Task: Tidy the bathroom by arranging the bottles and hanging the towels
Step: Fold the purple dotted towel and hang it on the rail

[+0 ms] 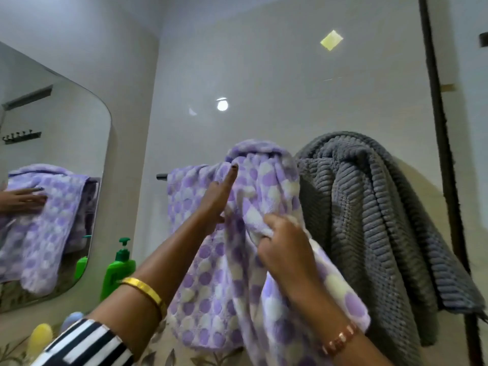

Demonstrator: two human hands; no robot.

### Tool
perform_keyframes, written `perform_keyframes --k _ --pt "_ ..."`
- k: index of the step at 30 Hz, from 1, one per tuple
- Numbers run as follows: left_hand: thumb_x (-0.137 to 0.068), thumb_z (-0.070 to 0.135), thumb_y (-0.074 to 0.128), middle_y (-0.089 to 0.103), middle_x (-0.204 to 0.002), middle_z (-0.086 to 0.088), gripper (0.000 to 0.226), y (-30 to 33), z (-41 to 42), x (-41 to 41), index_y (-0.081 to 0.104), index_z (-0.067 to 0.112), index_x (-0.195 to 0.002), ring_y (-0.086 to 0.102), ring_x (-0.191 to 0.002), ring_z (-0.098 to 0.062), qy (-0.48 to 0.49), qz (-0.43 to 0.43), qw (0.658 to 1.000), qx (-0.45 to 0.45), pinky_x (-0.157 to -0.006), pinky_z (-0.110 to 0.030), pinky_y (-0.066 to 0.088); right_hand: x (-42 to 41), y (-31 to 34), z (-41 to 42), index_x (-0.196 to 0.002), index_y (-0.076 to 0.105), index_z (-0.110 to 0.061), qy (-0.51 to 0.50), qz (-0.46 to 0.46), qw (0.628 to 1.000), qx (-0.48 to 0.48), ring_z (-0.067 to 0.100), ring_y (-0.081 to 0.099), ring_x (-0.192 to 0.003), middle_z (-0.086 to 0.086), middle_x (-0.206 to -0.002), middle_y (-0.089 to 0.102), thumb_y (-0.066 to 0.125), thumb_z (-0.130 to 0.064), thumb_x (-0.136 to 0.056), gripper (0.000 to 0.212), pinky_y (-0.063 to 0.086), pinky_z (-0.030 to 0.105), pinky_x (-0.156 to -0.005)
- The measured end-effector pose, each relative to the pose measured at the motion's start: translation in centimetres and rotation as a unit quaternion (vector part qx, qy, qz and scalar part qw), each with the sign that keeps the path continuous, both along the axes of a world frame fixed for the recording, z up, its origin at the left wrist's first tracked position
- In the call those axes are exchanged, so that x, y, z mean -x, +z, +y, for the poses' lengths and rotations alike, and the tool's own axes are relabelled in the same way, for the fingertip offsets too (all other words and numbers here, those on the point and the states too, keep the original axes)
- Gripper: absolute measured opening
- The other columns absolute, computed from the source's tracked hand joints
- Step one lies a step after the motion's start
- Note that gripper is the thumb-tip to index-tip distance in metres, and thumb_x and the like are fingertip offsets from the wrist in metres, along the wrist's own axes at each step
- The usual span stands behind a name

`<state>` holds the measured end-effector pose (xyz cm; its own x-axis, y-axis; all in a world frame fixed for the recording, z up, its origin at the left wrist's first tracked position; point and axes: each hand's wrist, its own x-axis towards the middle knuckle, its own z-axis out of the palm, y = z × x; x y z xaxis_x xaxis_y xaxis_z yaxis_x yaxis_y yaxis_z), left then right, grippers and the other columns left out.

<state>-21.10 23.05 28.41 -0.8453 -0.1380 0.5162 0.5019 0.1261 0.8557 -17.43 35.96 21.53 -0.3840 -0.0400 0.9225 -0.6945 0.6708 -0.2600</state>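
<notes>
Beside the hung grey towel (369, 220), the spotted towel (211, 273) is bunched in the right hand (285, 249) and smoothed by the flat left hand (216, 199), not yet spread.

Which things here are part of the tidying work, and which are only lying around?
Part of the job:
- purple-and-white dotted towel, held by right hand, left hand flat on it
- grey ribbed towel, on the rail
- green plastic pump bottle
- yellow bottle

Just there:
- wall mirror
- gold bangle
</notes>
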Motion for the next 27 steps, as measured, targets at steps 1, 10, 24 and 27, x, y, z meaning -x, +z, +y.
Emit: perform_keyframes --k 1,10,24,27 --pt "-0.069 0.073 0.051 0.052 -0.131 -0.003 0.078 0.4 0.1 0.4 0.041 0.027 -0.132 0.052 -0.116 -0.029 -0.007 -0.003 1.0 -0.01 -0.095 -0.047 0.045 0.0 -0.7 -0.1 -0.065 0.036 -0.022 0.009 -0.001 1.0 -0.001 0.035 0.051 -0.082 -0.001 -0.063 0.044 0.041 -0.013 -0.063 0.011 0.017 0.024 -0.06" --pt "-0.078 0.008 0.057 0.063 -0.113 -0.013 0.038 0.6 0.0 3.0 0.052 0.009 -0.116 0.059 -0.104 -0.028 0.111 0.119 0.98 0.114 -0.092 -0.04 0.049 2.5 1.7 1.4 -0.055 0.058 -0.016 0.197 -0.181 0.964 0.0 0.007 0.053 -0.042 -0.005 -0.048 0.059 0.067 -0.022 -0.079 0.025 0.046 0.025 -0.047" --pt "-0.082 0.019 0.058 0.055 -0.088 0.009 0.023 -5.5 -0.5 2.3 0.049 0.016 -0.102 0.047 -0.073 0.002 0.127 0.196 0.963 0.138 -0.056 -0.001 0.038 4.9 10.4 -2.6 -0.136 0.028 -0.008 0.096 -0.124 0.986 0.061 0.031 0.041 -0.128 0.02 -0.139 0.041 0.067 -0.064 -0.062 0.101 0.036 0.036 -0.105" --pt "-0.081 0.017 0.061 0.056 -0.103 0.011 0.031 -7.4 -0.7 1.9 0.051 0.019 -0.111 0.052 -0.084 -0.003 0.13 0.225 0.954 0.152 -0.06 -0.002 0.036 5.9 10.5 -3.3 -0.136 0.03 -0.008 0.112 -0.129 0.982 0.081 0.028 0.042 -0.127 0.016 -0.137 0.045 0.074 -0.062 -0.054 0.107 0.037 0.037 -0.106"
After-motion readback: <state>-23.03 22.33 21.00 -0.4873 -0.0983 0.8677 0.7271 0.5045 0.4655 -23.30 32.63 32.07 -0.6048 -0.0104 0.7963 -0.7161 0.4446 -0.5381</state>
